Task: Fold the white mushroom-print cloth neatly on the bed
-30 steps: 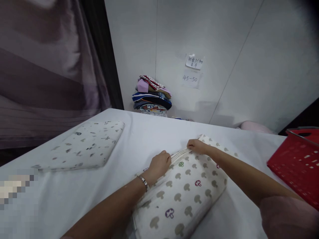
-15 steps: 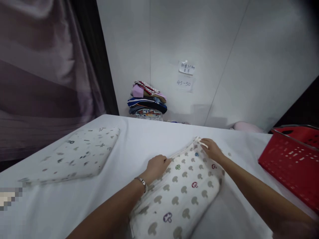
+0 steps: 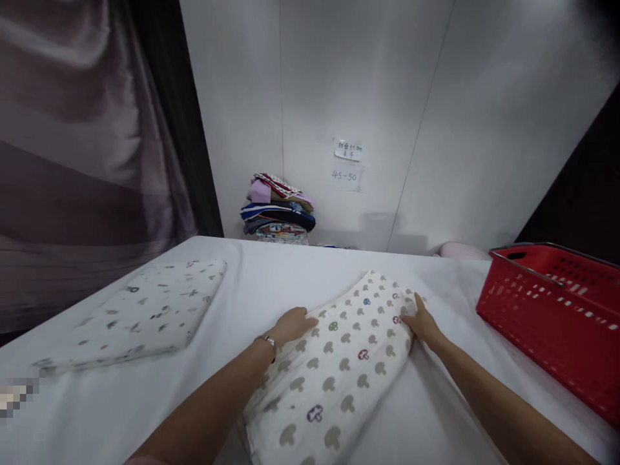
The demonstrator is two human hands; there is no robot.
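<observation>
A white cloth with a mushroom print, folded into a long shape, lies slantwise on the white-covered table in front of me. My left hand, with a bracelet at the wrist, is closed on the cloth's left edge, thumb over the top. At the right edge, near the far end, my right hand touches the fabric with thumb and forefinger spread apart. Its other fingers are mostly hidden. The far corner of the cloth lies flat between and beyond the hands.
A folded white cloth with a leaf-like print lies at the left. On the right stands a red perforated basket with a metal handle. Stacked folded fabrics rise behind the table's far edge, by the wall. A curtain hangs at left.
My right hand has let go of the far corner and moved down to the right edge. The far end of the cloth is now spread wider and flatter. The camera view has shifted slightly.
</observation>
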